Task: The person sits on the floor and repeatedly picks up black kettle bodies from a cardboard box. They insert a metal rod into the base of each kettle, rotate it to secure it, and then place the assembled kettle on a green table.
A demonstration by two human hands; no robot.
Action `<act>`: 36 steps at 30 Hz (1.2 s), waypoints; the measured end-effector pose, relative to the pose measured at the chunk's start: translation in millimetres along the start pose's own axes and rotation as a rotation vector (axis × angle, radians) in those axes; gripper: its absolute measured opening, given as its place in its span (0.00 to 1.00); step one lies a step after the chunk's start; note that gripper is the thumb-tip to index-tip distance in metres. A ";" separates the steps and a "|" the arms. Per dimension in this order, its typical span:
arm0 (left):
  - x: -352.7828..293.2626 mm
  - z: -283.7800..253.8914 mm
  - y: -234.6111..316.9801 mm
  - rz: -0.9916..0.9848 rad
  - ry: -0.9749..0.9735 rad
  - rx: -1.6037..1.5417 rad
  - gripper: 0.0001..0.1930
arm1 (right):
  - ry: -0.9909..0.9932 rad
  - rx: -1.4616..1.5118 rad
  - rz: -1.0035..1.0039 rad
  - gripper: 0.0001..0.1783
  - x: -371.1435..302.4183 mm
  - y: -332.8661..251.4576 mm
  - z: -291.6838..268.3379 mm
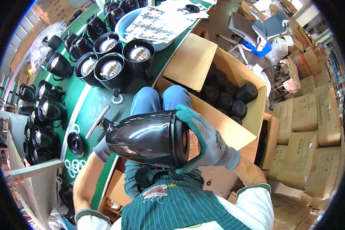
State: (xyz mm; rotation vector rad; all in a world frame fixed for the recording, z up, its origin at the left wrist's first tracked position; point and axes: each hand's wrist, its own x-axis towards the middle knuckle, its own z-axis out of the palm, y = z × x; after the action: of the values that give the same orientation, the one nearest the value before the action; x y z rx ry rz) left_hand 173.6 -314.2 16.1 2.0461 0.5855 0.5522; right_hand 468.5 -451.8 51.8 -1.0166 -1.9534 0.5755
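Observation:
A glossy black kettle body (147, 138) lies on its side over my lap, its base turned to the right. My right hand (209, 142), in a grey glove with green fingertips, is clamped over the base rim. My left hand (101, 149), gloved too, is mostly hidden behind the kettle's left end, where the spout is, and supports it. Below the kettle shows my green striped apron (172, 199). My knees in blue jeans (161, 99) are above it.
A green workbench (76, 96) on my left carries several open black kettle bodies (111, 69), white rings (74, 165), a black lid (75, 142) and a stick. An open carton (234, 130) of black round parts stands to my right. Stacked cartons (310, 126) fill the far right.

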 end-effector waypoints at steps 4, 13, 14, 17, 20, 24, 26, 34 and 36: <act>-0.6 4.4 -16.3 -0.167 -0.055 -0.322 0.17 | -0.043 -0.068 0.048 0.82 3.8 -9.9 -2.7; -22.7 -19.1 -4.6 -0.048 0.381 0.346 0.16 | -0.018 0.517 0.663 0.66 -1.0 9.4 4.3; -20.6 -23.8 1.8 0.124 0.407 0.564 0.16 | -0.024 0.578 0.735 0.63 0.3 12.4 8.4; -13.2 -32.4 26.2 0.515 0.264 0.808 0.17 | -0.134 0.637 0.936 0.55 -6.3 21.8 7.5; -27.2 -29.8 2.5 0.146 0.368 0.538 0.16 | -0.239 0.422 0.945 0.46 -13.0 11.4 -2.5; -47.2 -11.3 -36.7 -0.313 0.410 -0.365 0.16 | -0.002 -0.132 0.201 0.66 -8.5 16.9 9.3; -49.7 8.5 -45.8 -0.221 0.453 -0.310 0.18 | 0.174 -0.085 -0.010 0.67 -4.9 37.0 40.0; -39.1 -31.7 -2.7 0.143 0.437 0.549 0.19 | 0.204 0.305 0.412 0.66 -17.5 21.8 54.6; -56.8 -20.1 -25.2 -0.329 0.496 0.041 0.18 | 0.133 0.080 0.256 0.70 -21.0 38.6 52.0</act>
State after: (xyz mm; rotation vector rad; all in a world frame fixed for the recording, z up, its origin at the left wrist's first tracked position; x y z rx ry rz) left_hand 112.3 -323.1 -4.5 1.7956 1.2081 0.8575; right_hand 448.6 -448.2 -13.1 -1.2319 -1.6830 0.7031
